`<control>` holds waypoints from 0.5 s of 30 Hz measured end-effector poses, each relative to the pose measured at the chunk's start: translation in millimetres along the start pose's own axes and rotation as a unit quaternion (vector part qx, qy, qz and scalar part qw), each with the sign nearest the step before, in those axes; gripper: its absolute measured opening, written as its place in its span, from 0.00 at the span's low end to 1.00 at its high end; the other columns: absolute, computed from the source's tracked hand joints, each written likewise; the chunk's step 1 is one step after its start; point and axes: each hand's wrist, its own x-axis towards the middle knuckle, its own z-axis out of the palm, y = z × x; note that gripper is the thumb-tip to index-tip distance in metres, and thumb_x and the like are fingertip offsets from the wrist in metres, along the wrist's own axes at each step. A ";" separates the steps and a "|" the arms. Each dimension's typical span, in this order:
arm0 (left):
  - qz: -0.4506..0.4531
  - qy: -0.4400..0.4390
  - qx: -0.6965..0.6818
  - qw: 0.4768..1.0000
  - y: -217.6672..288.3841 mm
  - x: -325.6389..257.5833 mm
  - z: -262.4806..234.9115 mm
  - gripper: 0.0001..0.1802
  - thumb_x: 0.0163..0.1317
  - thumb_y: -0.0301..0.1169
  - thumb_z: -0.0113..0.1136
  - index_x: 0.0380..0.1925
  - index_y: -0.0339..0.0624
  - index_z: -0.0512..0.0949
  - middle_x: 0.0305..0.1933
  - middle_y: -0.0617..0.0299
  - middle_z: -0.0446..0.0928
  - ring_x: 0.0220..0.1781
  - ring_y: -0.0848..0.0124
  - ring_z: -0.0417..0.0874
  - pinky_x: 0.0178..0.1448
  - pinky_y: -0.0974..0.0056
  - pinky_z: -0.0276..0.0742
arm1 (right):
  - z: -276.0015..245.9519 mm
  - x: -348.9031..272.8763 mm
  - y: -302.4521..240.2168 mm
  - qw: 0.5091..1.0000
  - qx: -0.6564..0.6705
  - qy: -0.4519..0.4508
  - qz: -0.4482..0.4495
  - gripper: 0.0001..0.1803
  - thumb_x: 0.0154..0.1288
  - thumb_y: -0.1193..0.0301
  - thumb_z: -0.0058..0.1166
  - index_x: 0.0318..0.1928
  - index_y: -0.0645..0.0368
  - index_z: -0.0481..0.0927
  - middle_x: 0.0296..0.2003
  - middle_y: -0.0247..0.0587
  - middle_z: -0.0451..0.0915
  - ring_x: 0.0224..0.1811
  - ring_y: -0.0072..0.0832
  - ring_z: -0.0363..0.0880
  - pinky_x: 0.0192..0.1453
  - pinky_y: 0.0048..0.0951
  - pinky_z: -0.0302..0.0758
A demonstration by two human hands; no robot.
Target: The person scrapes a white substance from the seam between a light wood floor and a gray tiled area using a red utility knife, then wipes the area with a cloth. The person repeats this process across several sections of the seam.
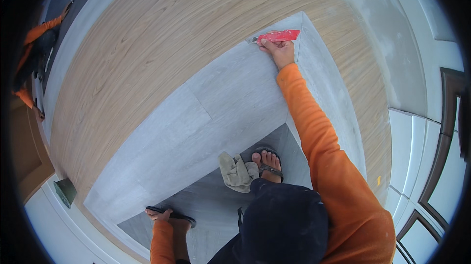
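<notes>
My right hand (279,52) is closed around a utility knife (278,36) with a red, scuffed handle. The knife's metal end points left, over the edge where light grey planks (235,87) meet a wood-patterned surface (186,13). My right arm, in an orange sleeve, is stretched far forward. My left hand (160,215) is low at the left, beside the toes of my left foot in a dark sandal (189,221). Its fingers are too small and overlapped to make out. A crumpled greyish rag (236,171) lies by my right foot (268,162).
Dark grey flooring (211,205) lies under my feet, lower than the planks. At the far left is a person in orange sleeves (37,53). A small green object (65,191) stands by the left wall. White panels with dark brown trim (444,156) line the right.
</notes>
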 end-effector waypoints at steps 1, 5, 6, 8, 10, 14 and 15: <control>-0.002 0.010 0.002 1.000 2.0 -2.1 -0.5 0.89 0.37 0.51 0.84 0.77 0.26 0.20 0.85 0.39 0.22 0.88 0.50 0.21 0.89 0.59 0.30 | -0.1 0.1 0.6 1.000 -0.004 -0.003 0.003 0.15 0.67 0.82 0.65 0.53 0.68 0.80 0.43 0.47 0.88 0.44 0.33 0.90 0.48 0.33 0.90; -0.008 0.032 0.000 0.999 7.5 -13.7 -3.8 0.89 0.35 0.53 0.84 0.78 0.26 0.24 0.86 0.40 0.28 0.89 0.53 0.28 0.89 0.62 0.32 | -0.3 0.5 1.8 1.000 0.007 -0.003 -0.007 0.15 0.67 0.82 0.65 0.53 0.69 0.80 0.42 0.48 0.88 0.44 0.33 0.89 0.49 0.34 0.90; -0.009 0.032 -0.006 0.999 8.5 -16.2 -4.4 0.89 0.35 0.53 0.84 0.78 0.26 0.24 0.87 0.40 0.28 0.89 0.53 0.28 0.89 0.62 0.32 | -0.4 0.6 1.5 1.000 0.007 -0.005 -0.008 0.15 0.67 0.82 0.65 0.53 0.69 0.80 0.42 0.48 0.88 0.44 0.33 0.89 0.49 0.34 0.90; -0.009 0.028 -0.023 0.999 9.1 -19.7 -5.7 0.89 0.35 0.53 0.84 0.78 0.26 0.24 0.86 0.40 0.27 0.89 0.54 0.26 0.89 0.62 0.30 | -0.6 1.0 0.9 1.000 0.006 -0.002 -0.004 0.14 0.67 0.82 0.65 0.52 0.69 0.80 0.42 0.48 0.88 0.44 0.33 0.89 0.49 0.34 0.91; -0.004 0.026 -0.030 0.999 9.5 -19.9 -5.8 0.89 0.35 0.52 0.84 0.78 0.26 0.24 0.86 0.40 0.27 0.89 0.54 0.25 0.89 0.61 0.28 | -0.6 1.0 0.0 1.000 0.002 0.017 0.005 0.13 0.68 0.82 0.64 0.52 0.69 0.80 0.42 0.48 0.88 0.44 0.33 0.89 0.49 0.35 0.90; -0.004 0.025 -0.014 1.000 8.1 -14.3 -5.1 0.89 0.35 0.52 0.84 0.78 0.26 0.23 0.86 0.41 0.27 0.89 0.53 0.25 0.89 0.61 0.26 | 0.3 -0.4 -1.8 1.000 0.014 0.020 0.001 0.12 0.68 0.82 0.64 0.50 0.67 0.81 0.42 0.47 0.87 0.44 0.33 0.89 0.50 0.35 0.90; -0.014 0.019 -0.011 1.000 7.9 -12.7 -4.5 0.89 0.35 0.52 0.84 0.78 0.27 0.23 0.87 0.41 0.27 0.89 0.53 0.25 0.89 0.61 0.25 | 0.4 -0.8 -1.9 1.000 0.018 0.018 0.001 0.12 0.68 0.83 0.64 0.50 0.67 0.81 0.42 0.47 0.87 0.44 0.33 0.89 0.50 0.34 0.90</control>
